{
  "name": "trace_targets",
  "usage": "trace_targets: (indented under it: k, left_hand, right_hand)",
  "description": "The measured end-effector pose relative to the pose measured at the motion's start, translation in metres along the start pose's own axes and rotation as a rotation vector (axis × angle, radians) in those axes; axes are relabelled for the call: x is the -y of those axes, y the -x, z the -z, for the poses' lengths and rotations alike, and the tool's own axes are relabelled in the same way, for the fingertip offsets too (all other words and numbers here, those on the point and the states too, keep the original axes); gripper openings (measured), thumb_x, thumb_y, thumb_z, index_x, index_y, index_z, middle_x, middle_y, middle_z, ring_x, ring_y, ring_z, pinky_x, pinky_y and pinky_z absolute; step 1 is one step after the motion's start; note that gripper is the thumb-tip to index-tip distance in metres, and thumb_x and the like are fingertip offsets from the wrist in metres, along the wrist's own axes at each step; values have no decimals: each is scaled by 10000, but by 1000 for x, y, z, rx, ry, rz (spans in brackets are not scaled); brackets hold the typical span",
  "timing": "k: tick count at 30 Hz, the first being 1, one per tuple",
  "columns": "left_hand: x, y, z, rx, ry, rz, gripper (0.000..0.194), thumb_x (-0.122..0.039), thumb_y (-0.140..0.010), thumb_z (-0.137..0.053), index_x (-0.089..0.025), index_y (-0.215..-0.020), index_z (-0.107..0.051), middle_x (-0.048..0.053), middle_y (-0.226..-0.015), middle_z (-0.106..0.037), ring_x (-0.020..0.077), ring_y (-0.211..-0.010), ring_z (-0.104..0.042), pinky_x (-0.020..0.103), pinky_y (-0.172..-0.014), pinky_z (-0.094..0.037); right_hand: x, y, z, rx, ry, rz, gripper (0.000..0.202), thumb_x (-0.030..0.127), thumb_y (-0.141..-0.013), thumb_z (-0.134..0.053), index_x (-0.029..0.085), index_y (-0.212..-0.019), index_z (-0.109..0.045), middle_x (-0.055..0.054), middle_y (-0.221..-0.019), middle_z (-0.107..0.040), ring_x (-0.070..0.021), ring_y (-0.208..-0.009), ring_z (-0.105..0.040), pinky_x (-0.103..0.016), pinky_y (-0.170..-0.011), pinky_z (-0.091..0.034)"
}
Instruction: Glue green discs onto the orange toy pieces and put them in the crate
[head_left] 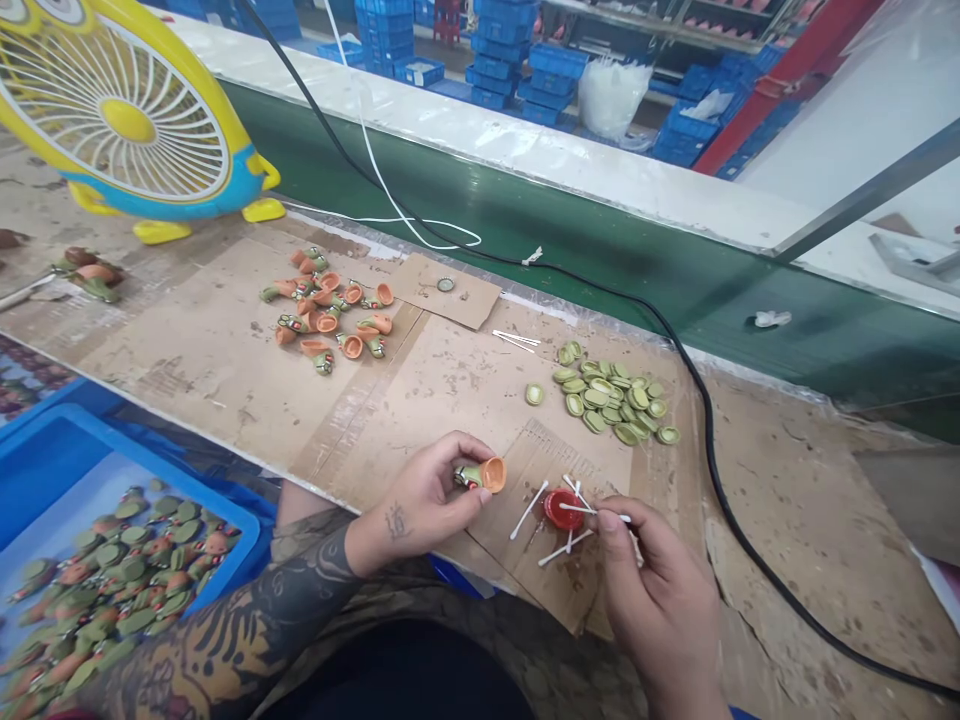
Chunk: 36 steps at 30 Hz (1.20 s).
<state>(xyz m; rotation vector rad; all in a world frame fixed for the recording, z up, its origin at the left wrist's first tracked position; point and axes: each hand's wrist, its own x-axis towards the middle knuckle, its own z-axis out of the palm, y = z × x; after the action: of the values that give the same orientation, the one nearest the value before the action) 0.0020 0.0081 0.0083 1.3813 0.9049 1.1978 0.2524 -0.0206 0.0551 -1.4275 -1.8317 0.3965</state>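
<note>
My left hand (431,495) is closed around a small painted figurine (480,474), green with an orange hollow cup end facing up. Between the thumb and fingers of my right hand (660,590) is a cotton swab (592,510). Its tip is over a small pot of red liquid (559,515); whether it touches the liquid I cannot tell. Several other swabs (529,510) lie around the pot on a stained cardboard piece (544,455). Beyond the pot sits a pile of small green oval pieces (611,400), with one lone green piece (534,394) to its left.
More orange-and-green figurines (330,315) lie on the cardboard-covered table at left centre. A blue bin (247,500) full of figurines stands at lower left. A yellow fan (172,110) stands at the back left. A black cable (709,430) crosses the right side.
</note>
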Motion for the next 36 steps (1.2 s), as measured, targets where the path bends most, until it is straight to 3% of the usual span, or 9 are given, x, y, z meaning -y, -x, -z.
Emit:
trace_targets:
  k: [4,10,17,23,36]
  left_hand:
    - [1,-1,4,5,90,-11,276,-168,-899,-722,-215,-1170,-694,94,-1195,-673,225,-1155,-636,324,-956,-503]
    - [0,-1,7,7,174,79,274,-225,-897,-781,-199,-1151,-683,84,-1129,-684,206,-1039,-643,283,-816,-508]
    - [0,-2,6,63,217,109,291,-319,-872,-830,-178,-1091,-700,107,-1133,-714,223,-1036,-665,318,-848,-523]
    - [-5,-1,5,81,204,124,279,-310,-892,-815,-176,-1112,-706,102,-1110,-733,220,-1009,-677,327,-850,-520]
    - [-10,-1,5,118,232,214,324,-387,-878,-829,-185,-1100,-704,79,-1051,-689,240,-1077,-625,332,-866,-494]
  right_hand:
    - [-3,-1,-3,44,80,47,160,293,-1068,-569,246,-971,-686,24,-855,-749,-152,-739,-711,-236,-693,-524]
    - [-7,0,-1,45,87,53,187,318,-1067,-565,241,-955,-694,10,-845,-753,-174,-728,-715,-267,-692,-528]
    - [13,7,-6,-146,-201,-169,92,310,-1033,-662,251,-1041,-733,5,-878,-757,-167,-800,-722,-242,-719,-553]
    - [33,-4,-29,13,-353,-119,109,268,-1063,-611,265,-1052,-719,21,-877,-747,-135,-790,-697,-214,-713,-543]
    - [26,-8,-33,59,-295,-94,127,269,-1083,-583,268,-1035,-700,30,-863,-729,-137,-758,-674,-233,-708,-515]
